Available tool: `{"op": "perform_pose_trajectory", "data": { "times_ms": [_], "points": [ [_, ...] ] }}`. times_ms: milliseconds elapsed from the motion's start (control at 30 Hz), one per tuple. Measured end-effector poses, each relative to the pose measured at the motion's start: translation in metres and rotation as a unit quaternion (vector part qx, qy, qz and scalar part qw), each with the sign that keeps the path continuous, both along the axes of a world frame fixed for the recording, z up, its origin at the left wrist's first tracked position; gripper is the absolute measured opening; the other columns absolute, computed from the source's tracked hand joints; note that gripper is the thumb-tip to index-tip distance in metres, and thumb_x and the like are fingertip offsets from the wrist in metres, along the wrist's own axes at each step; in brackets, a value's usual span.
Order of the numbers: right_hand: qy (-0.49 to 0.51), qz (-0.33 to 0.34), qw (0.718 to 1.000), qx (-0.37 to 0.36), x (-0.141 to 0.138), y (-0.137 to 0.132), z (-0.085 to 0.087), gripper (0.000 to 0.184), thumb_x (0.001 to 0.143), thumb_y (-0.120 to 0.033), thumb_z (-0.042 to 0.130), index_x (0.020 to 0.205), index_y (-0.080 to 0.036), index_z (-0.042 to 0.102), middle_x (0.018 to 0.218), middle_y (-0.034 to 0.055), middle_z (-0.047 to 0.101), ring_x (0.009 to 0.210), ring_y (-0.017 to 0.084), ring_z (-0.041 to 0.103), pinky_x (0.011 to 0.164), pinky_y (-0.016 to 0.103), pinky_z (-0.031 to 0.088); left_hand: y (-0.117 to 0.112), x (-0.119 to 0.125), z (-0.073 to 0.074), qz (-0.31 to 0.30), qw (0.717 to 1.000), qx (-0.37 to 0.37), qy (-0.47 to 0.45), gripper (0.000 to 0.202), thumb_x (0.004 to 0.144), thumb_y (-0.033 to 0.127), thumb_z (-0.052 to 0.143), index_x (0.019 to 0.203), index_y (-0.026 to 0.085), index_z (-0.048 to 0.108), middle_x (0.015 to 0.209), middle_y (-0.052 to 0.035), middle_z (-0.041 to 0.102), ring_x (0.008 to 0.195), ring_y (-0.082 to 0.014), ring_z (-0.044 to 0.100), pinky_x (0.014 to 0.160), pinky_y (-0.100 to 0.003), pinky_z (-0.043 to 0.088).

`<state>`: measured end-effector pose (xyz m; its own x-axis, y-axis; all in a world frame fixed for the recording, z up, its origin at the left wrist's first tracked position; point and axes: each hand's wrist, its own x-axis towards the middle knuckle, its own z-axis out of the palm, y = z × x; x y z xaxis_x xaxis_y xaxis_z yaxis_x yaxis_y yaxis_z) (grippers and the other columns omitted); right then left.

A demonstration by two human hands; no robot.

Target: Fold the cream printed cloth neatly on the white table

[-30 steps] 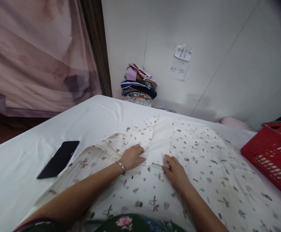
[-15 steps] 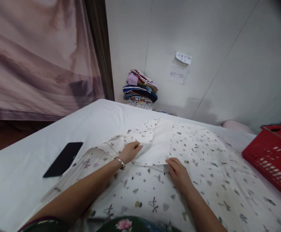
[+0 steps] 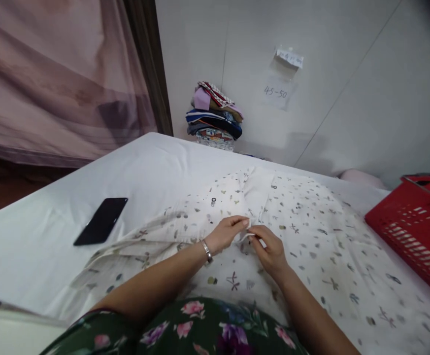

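Note:
A white printed cloth (image 3: 233,283), patterned with small plants and shapes, lies spread over the table in front of me. My left hand (image 3: 226,233) pinches an edge of this cloth between thumb and fingers. Close beside it, almost touching, my right hand (image 3: 268,246) grips the same edge from the other side. A small white fold of fabric shows between the fingertips. Beyond the hands a plain white strip of the cloth runs toward the far edge. A bracelet (image 3: 206,250) circles my left wrist.
A black phone-like slab (image 3: 101,222) lies on the white-covered table (image 3: 52,217) at left. At right stands a red plastic basket (image 3: 410,231). Folded clothes (image 3: 215,116) are stacked by the wall, which bears paper labels (image 3: 276,92). A pink curtain (image 3: 59,74) hangs at left.
My left hand has moved right, over to my right hand, and both now pinch the cloth's edge together. The cloth on the left has been drawn flatter. The view has tilted slightly downward.

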<state>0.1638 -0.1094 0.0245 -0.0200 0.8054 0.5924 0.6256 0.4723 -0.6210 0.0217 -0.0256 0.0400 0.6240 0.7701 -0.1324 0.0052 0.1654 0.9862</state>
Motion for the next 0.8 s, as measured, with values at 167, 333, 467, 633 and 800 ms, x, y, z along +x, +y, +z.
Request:
{"op": "perform_pose_trajectory", "data": {
  "times_ms": [167,333,467,633,800],
  "points": [
    [0.04,-0.034,0.998,-0.037,-0.001,-0.001,-0.001,0.018,0.084,-0.018,0.051,0.1,-0.023,0.057,0.09,0.0032,0.062,0.08,0.015,0.059,0.07,0.028,0.05,-0.003,-0.005,-0.007,-0.04,0.997,-0.02,-0.065,0.045,0.064,0.039,0.071,0.098,0.013,0.06,0.086,-0.0043,0.061,0.077,-0.0121,0.054,0.073,-0.024,0.042],
    [0.103,-0.055,0.988,-0.101,0.0,-0.004,-0.006,0.017,0.081,-0.025,0.056,0.099,-0.022,0.057,0.08,0.0008,0.064,0.068,0.013,0.06,0.064,0.026,0.05,-0.002,-0.012,-0.004,-0.015,0.995,0.097,0.0,0.031,0.079,0.042,0.054,0.088,0.014,0.063,0.074,-0.0004,0.06,0.069,-0.0106,0.052,0.066,-0.022,0.041],
    [0.134,-0.037,0.984,-0.108,-0.001,-0.005,-0.006,0.019,0.081,-0.024,0.056,0.1,-0.022,0.057,0.078,0.0,0.064,0.065,0.012,0.06,0.061,0.025,0.05,-0.005,-0.013,-0.003,-0.013,0.974,0.224,0.042,0.03,0.085,0.038,0.046,0.08,0.015,0.063,0.072,0.0003,0.06,0.07,-0.011,0.053,0.066,-0.021,0.04],
    [0.13,-0.03,0.987,-0.092,-0.002,-0.005,-0.001,0.018,0.082,-0.023,0.055,0.1,-0.023,0.059,0.081,0.0005,0.063,0.064,0.012,0.059,0.061,0.025,0.05,-0.008,-0.014,-0.003,-0.027,0.94,0.338,0.045,0.026,0.089,0.032,0.042,0.086,0.017,0.063,0.082,-0.0024,0.063,0.078,-0.0124,0.056,0.073,-0.023,0.042],
    [0.122,-0.002,0.99,-0.068,-0.004,-0.005,0.004,0.012,0.083,-0.022,0.053,0.091,-0.022,0.062,0.089,0.0038,0.061,0.072,0.014,0.058,0.065,0.028,0.05,-0.009,-0.015,-0.003,-0.031,0.904,0.422,0.061,0.025,0.091,0.028,0.038,0.088,0.018,0.06,0.085,-0.0034,0.063,0.082,-0.013,0.054,0.077,-0.025,0.041]
  ]
}}
